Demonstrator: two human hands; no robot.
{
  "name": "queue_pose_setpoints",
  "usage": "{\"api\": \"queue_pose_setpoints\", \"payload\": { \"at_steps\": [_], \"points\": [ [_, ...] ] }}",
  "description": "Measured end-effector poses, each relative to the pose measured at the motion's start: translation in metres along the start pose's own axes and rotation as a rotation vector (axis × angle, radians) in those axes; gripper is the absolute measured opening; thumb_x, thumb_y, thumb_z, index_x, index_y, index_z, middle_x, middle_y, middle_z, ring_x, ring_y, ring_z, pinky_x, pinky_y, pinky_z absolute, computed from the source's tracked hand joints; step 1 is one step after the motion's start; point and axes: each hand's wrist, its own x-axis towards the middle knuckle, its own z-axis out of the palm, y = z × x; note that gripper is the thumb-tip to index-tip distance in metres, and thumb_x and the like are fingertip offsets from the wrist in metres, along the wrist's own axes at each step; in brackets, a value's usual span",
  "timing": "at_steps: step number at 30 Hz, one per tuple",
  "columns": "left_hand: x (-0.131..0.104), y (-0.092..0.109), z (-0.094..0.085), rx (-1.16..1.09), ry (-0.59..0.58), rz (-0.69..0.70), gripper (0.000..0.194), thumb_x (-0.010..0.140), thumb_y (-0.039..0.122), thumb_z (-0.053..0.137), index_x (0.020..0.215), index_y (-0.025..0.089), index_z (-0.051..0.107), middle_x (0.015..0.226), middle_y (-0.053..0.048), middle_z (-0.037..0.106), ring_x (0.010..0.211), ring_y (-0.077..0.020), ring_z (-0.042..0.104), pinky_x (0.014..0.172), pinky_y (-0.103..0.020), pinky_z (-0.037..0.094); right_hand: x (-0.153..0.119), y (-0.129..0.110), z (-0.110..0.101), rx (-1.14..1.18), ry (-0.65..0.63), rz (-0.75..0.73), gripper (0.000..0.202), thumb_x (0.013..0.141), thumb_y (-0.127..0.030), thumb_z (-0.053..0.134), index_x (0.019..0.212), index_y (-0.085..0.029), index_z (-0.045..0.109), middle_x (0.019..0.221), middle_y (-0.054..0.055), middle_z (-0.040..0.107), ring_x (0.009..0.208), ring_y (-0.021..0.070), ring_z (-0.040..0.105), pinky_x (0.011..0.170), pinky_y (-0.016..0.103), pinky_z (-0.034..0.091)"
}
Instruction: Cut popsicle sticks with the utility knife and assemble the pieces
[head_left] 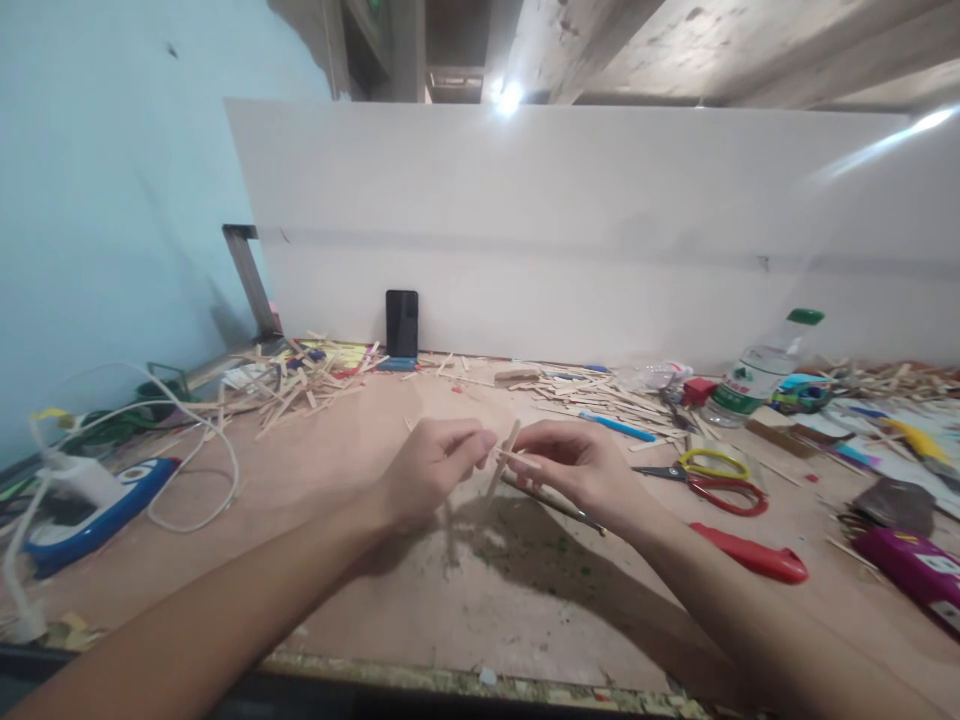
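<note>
Counter (420, 620) bare between the fingers and its chipped near edge (420, 672); open patch also left of and beyond the fingers. Right hand (581, 465): thumb and forefinger pinching a thin wooden strip (525, 460), raised over the counter, crossing a second, tilted strip (495, 483). Left hand (435, 470): thumb and forefinger drawn together just beside the crossing; cannot tell whether they grip a strip. Join itself too small and blurred to read. Slim dark tool (555, 503) just below the right fingers, partly covered; kind unclear. Purple package (907, 560), far right of the fingers, cut off by the frame.

Obstacles: scissors (724, 480) and red handle (757, 556) right of the fingers; blue pen (619, 427) beyond the right hand; bottle (750, 378) farther out, tilted. Loose strips (289, 395) heaped beyond the left fingers; phone (402, 325) upright behind; white cable (234, 475) looped well left.
</note>
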Motion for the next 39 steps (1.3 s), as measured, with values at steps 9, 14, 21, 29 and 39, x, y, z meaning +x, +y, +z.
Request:
{"api": "queue_pose_setpoints", "payload": {
  "at_steps": [9, 14, 21, 29, 39],
  "points": [
    [0.003, -0.001, -0.005, -0.046, -0.069, -0.054, 0.050, 0.096, 0.053, 0.055, 0.060, 0.020, 0.045, 0.052, 0.005, 0.038, 0.050, -0.0094, 0.030, 0.052, -0.027, 0.022, 0.000, -0.008, -0.007, -0.003, -0.096, 0.089, 0.038, 0.072, -0.052, 0.090, 0.081, -0.017, 0.082, 0.071, 0.004, 0.073, 0.063, 0.0152, 0.064, 0.061, 0.027, 0.054],
    [0.004, 0.000, -0.016, -0.083, -0.321, -0.111, 0.055, 0.090, 0.061, 0.064, 0.058, 0.018, 0.051, 0.048, 0.005, 0.042, 0.045, -0.0078, 0.031, 0.048, -0.026, 0.022, -0.001, -0.011, -0.016, 0.017, -0.291, 0.139, 0.037, 0.084, -0.052, 0.081, 0.093, -0.016, 0.082, 0.074, 0.004, 0.074, 0.061, 0.0134, 0.063, 0.060, 0.026, 0.051],
    [0.004, 0.001, -0.017, -0.076, -0.313, -0.110, 0.048, 0.089, 0.053, 0.069, 0.061, 0.017, 0.054, 0.051, 0.006, 0.039, 0.049, -0.0075, 0.028, 0.049, -0.025, 0.019, -0.006, -0.011, -0.009, 0.001, -0.331, 0.125, 0.031, 0.085, -0.047, 0.080, 0.088, -0.016, 0.079, 0.066, 0.001, 0.068, 0.056, 0.0126, 0.059, 0.055, 0.025, 0.045],
    [0.006, -0.005, -0.008, 0.011, -0.294, -0.166, 0.051, 0.096, 0.053, 0.060, 0.062, 0.018, 0.047, 0.058, 0.006, 0.035, 0.056, -0.0100, 0.032, 0.052, -0.026, 0.021, -0.012, -0.015, 0.004, -0.532, -0.326, -0.160, 0.025, 0.085, -0.008, 0.055, 0.082, -0.018, 0.078, 0.068, 0.001, 0.069, 0.059, 0.0122, 0.053, 0.058, 0.024, 0.040],
    [-0.011, 0.003, -0.016, 0.104, -0.302, -0.412, 0.023, 0.088, 0.041, 0.068, 0.097, 0.020, 0.073, 0.073, 0.001, 0.067, 0.068, -0.0167, 0.061, 0.062, -0.026, 0.044, -0.044, 0.022, 0.013, -0.750, -0.217, -0.164, 0.021, 0.097, -0.014, 0.058, 0.091, -0.019, 0.078, 0.082, 0.005, 0.075, 0.070, 0.0161, 0.065, 0.066, 0.026, 0.045]
  ]
}}
